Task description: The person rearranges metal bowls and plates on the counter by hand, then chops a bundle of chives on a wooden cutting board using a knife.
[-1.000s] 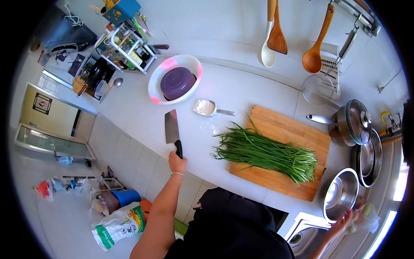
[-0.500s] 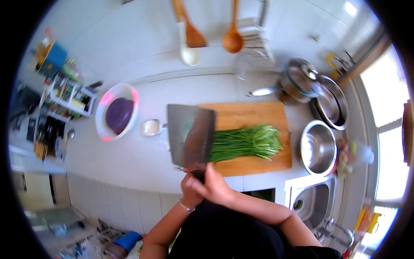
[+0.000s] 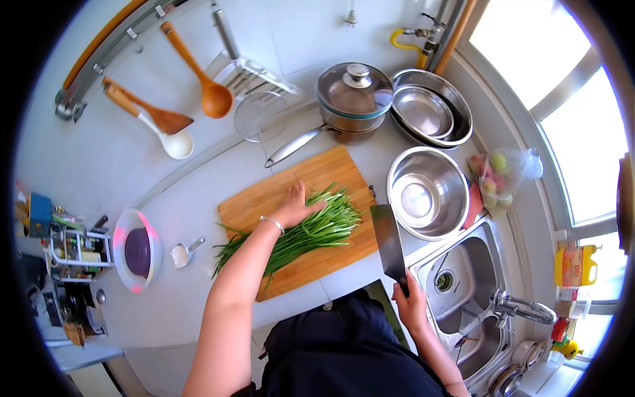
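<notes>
A bundle of long green chives (image 3: 317, 231) lies across the wooden cutting board (image 3: 278, 288), some stems spilling past its left edge. My left hand (image 3: 296, 208) rests against the upper side of the bundle, thumb and fingers spread apart. In my right hand (image 3: 411, 301) is a cleaver (image 3: 388, 241), gripped by its dark handle. Its broad blade points away from me, beside the board's right edge and left of the sink.
A steel bowl (image 3: 427, 225) stands right of the board, with a lidded pot (image 3: 354, 99) and stacked basins (image 3: 466, 99) behind. The double sink (image 3: 486, 248) lies right. A white scoop (image 3: 180, 257) and a basin with purple contents (image 3: 137, 253) are left.
Both hands were together on the cleaver's handle. The right hand now holds it alone, further right, while the left has moved onto the chives. My view has turned right.
</notes>
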Demonstrator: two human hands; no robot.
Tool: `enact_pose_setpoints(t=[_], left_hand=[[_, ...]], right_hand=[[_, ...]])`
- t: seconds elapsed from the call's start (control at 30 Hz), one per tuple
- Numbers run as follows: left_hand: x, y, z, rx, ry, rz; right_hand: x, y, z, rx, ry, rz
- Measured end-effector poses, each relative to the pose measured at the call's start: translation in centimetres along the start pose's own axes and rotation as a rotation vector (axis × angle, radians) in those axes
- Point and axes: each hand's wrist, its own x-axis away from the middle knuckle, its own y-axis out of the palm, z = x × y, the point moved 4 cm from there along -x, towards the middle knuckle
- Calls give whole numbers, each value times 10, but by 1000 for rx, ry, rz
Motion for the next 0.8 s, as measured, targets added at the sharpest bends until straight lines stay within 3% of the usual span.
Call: enact_pose_setpoints(t=[0.13, 0.2, 0.37, 0.53, 0.8], left_hand=[[48, 29, 40, -293, 193, -154], [76, 37, 65, -774, 228, -62], [67, 56, 48, -764, 293, 175], [68, 62, 41, -552, 81, 264], [71, 57, 39, -612, 192, 383]], right_hand=[[-2, -4, 19, -67, 198, -22], [-16, -3, 24, 8, 108, -22], [-66, 6, 5, 338, -210, -33], [-115, 35, -1, 405, -220, -79], [-127, 69, -4, 517, -288, -159]])
